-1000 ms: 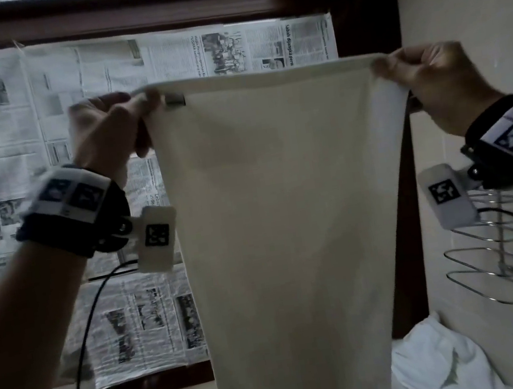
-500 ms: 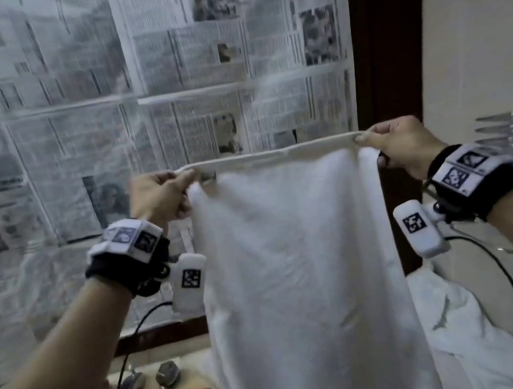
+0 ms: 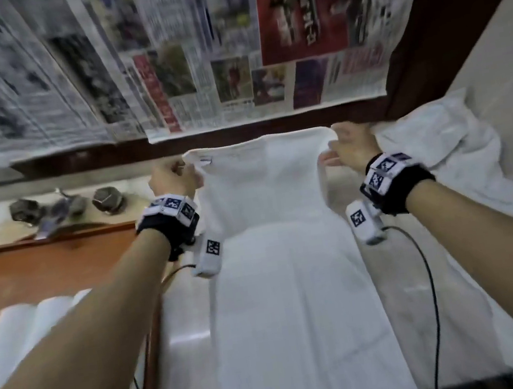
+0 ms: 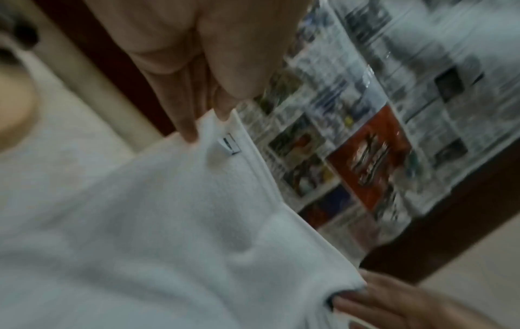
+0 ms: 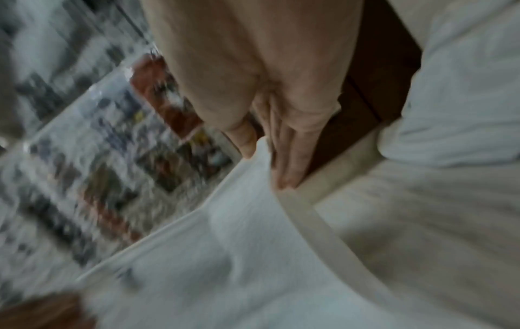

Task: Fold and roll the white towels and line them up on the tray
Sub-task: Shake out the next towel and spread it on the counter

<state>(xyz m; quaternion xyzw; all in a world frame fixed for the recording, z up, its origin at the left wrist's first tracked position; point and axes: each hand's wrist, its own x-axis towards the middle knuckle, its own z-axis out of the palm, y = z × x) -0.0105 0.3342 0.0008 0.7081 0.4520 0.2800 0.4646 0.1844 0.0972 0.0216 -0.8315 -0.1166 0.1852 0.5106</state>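
White terry cloth, one towel [image 3: 278,257], lies lengthwise down the pale counter [image 3: 187,341], its far end lifted off the surface. The left hand [image 3: 173,181] pinches the far left corner and the right hand [image 3: 353,146] pinches the far right corner; each grip is closed on the hem. The left wrist view alone shows a small sewn label [image 4: 229,144] just beside the thumb and fingertips [image 4: 188,131], and the other hand at the opposite corner. The right wrist view shows the thumb and fingers [image 5: 289,164] clamping the edge, heavily blurred. The head view alone gives the layout: the towel's far edge sits near the newspaper-covered wall [image 3: 161,58], a heap of unfolded white towels [image 3: 441,146] lies just right of it, and bare counter runs along both long sides. At the left, a brown wooden tray [image 3: 28,278] holds rolled white towels [image 3: 34,320] side by side at its near end.
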